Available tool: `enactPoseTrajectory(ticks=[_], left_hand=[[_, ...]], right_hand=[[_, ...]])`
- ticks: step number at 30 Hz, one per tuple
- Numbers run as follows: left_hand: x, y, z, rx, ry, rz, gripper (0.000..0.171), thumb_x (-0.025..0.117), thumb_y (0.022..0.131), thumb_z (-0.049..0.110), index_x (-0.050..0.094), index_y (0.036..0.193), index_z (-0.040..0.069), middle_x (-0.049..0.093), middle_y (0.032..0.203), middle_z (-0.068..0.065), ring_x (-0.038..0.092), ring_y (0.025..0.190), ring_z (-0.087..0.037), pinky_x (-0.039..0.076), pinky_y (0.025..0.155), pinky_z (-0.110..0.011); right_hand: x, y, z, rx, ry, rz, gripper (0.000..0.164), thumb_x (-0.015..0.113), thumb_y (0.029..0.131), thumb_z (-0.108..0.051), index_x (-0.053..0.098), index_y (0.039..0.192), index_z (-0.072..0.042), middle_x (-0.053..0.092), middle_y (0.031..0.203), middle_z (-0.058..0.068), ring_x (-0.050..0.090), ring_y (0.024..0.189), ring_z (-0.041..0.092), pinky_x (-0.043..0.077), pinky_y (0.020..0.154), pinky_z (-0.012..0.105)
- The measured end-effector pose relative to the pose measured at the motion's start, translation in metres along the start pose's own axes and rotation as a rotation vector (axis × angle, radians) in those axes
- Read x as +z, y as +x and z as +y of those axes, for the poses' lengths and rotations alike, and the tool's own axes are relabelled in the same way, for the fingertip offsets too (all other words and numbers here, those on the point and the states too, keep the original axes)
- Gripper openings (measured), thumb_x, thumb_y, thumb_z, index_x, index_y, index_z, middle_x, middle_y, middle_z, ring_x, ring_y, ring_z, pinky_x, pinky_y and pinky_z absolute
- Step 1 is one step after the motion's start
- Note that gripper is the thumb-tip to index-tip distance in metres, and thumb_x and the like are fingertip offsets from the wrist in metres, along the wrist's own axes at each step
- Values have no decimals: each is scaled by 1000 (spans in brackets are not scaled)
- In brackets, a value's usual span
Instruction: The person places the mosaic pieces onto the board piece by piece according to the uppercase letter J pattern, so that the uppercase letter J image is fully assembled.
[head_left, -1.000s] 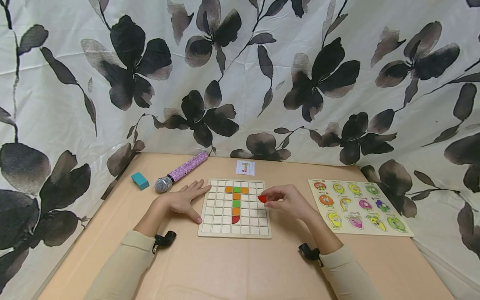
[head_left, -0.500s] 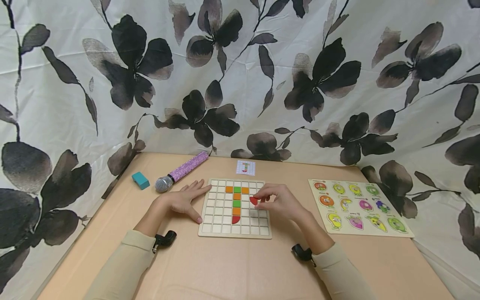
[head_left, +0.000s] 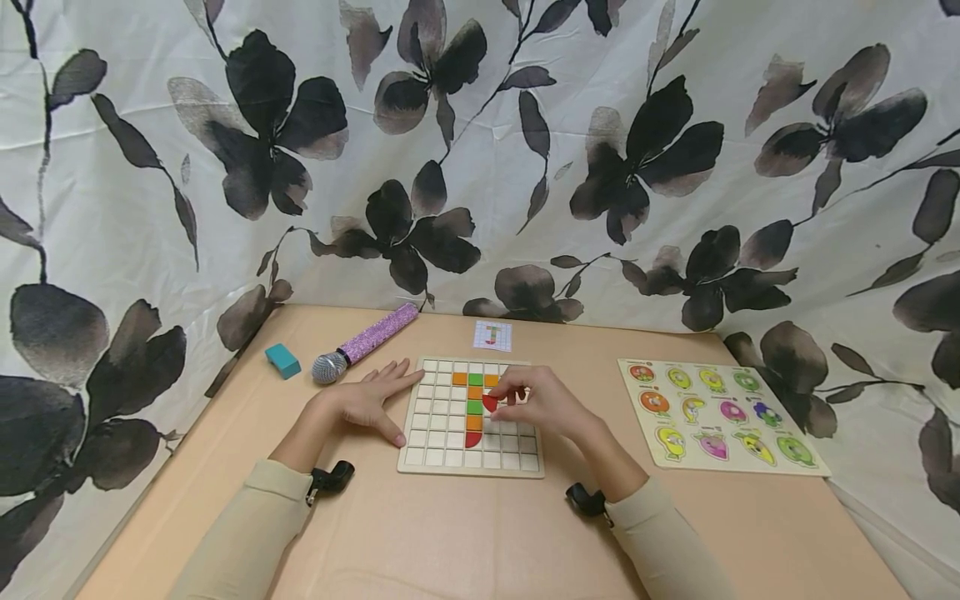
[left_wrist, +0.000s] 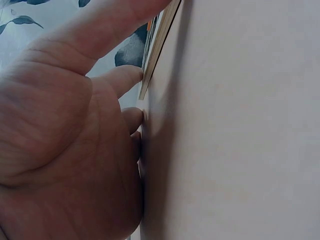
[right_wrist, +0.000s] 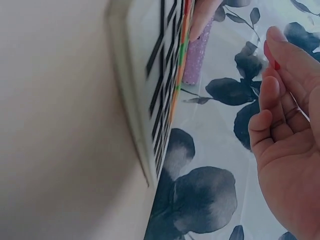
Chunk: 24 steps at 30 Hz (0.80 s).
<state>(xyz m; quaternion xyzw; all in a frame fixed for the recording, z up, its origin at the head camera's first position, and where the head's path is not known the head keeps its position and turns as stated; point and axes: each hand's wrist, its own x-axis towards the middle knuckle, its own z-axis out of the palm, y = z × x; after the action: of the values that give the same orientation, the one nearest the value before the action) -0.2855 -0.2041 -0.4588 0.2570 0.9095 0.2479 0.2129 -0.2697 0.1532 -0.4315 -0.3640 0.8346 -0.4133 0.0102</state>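
Observation:
A square white grid board lies mid-table with a T-like column of orange, green and red tiles. At the foot of that column sits a red rounded tile. My right hand pinches another red rounded tile between thumb and index finger, over the board beside the column. In the right wrist view, this red tile peeks out at the fingertips, raised off the board. My left hand lies spread at the board's left side, thumb and index fingertips at its edge; its palm fills the left wrist view.
A small card with a printed grid pattern lies behind the board. Back left are a glittery purple microphone and a teal block. A fruit picture board lies at right. A floral curtain hangs behind the table.
My right hand has moved left with the red tile, from the board's right edge to beside the coloured column. The left hand has stayed in place.

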Motion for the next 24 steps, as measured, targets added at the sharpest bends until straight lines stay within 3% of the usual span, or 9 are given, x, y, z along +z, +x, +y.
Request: enactPoseTrajectory(ticks=[11, 19, 24], left_hand=[[0, 1, 0, -8, -19, -5, 127, 92, 68, 55, 20, 168, 23, -3, 176, -17, -7, 162, -43, -2, 127, -68], [-1, -1, 1, -14, -9, -4, 126, 91, 69, 55, 19, 168, 24, -4, 176, -17, -7, 162, -42, -2, 127, -68], [-1, 0, 0, -10, -7, -7, 126, 91, 70, 56, 19, 168, 24, -4, 176, -17, -7, 162, -42, -2, 128, -67]], right_hand=[[11, 17, -6, -32, -20, -87, 23, 92, 77, -9, 80, 96, -14, 70, 85, -4, 60, 75, 12, 48, 66, 23], [15, 28, -11, 34, -28, -156, 22, 91, 79, -11, 79, 97, -16, 73, 91, 5, 61, 77, 14, 51, 66, 24], [20, 32, -9, 73, -22, -189, 22, 91, 80, -13, 79, 97, -17, 71, 87, -2, 61, 75, 12, 53, 65, 24]])
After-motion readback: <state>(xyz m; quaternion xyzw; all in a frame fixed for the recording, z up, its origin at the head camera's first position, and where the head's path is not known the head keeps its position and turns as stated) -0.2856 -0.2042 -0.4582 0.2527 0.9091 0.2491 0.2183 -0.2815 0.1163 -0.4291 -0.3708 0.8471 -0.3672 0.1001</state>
